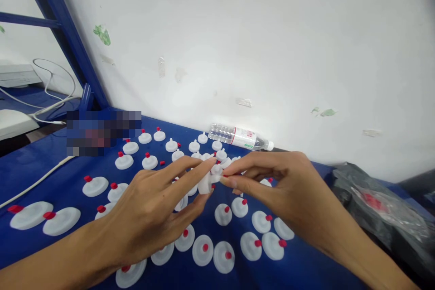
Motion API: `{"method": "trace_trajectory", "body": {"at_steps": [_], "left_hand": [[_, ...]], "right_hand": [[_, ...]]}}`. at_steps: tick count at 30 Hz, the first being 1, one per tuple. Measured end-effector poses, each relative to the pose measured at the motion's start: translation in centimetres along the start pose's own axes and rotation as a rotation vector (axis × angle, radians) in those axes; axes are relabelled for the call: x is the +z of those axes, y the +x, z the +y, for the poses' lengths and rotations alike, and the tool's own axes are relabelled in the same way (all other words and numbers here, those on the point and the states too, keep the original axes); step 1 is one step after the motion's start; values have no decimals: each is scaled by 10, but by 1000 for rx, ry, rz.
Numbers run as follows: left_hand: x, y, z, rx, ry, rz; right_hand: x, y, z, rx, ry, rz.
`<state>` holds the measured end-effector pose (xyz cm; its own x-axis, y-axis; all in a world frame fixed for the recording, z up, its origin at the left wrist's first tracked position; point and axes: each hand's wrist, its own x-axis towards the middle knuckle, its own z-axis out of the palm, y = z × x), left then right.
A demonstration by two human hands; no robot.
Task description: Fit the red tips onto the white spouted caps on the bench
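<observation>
Near the middle of the view, my left hand [163,195] is closed around a white round plastic piece [204,183], its thumb below and fingers above. My right hand [272,176] pinches at the right side of that piece with thumb and index finger. What lies between those two fingertips is mostly hidden, with a bit of red showing. Around and below both hands, several white discs with red caps, such as one disc [203,253], lie on the blue table [183,278]. Some white discs behind the hands show bare spouts, like one disc [194,146].
A clear bottle [243,137] lies against the white wall [238,45]. At the right is a dark plastic bag [384,217] with red pieces inside. A white cable [37,181] crosses the table's left side, beside a blue metal frame [64,22].
</observation>
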<state>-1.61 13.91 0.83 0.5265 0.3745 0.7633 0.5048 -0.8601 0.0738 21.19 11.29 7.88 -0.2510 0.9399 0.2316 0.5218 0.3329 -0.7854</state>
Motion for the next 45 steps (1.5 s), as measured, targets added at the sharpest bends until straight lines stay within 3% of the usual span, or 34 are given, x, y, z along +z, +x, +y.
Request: {"method": "trace_trajectory", "body": {"at_steps": [8,11,16,21,24,28,35,40,42,45], "left_hand": [[0,-4,-2,64,21,25],[-1,-6,-1,80,72,2],[-3,1,0,24,39,-16],[-4,5,1,-24,9,-1],[-6,3,2,6,-26,13],[-9,2,3,69,-48,36],[-8,2,2,87,-61,39],[-8,1,3,79,-75,40],[-9,0,3,88,-75,42],[-9,0,3,107,-72,40]], "right_hand": [[11,1,-2,126,252,-37],[11,1,-2,100,239,-74],[-22,6,9,127,-13,-16],[-71,15,40,230,-632,224],[-84,16,64,331,-747,34],[-80,12,86,357,-673,-105],[-78,10,103,391,-714,-131],[-84,17,91,420,-818,-60],[-79,20,82,397,-839,-22],[-62,23,73,286,-730,-88]]}}
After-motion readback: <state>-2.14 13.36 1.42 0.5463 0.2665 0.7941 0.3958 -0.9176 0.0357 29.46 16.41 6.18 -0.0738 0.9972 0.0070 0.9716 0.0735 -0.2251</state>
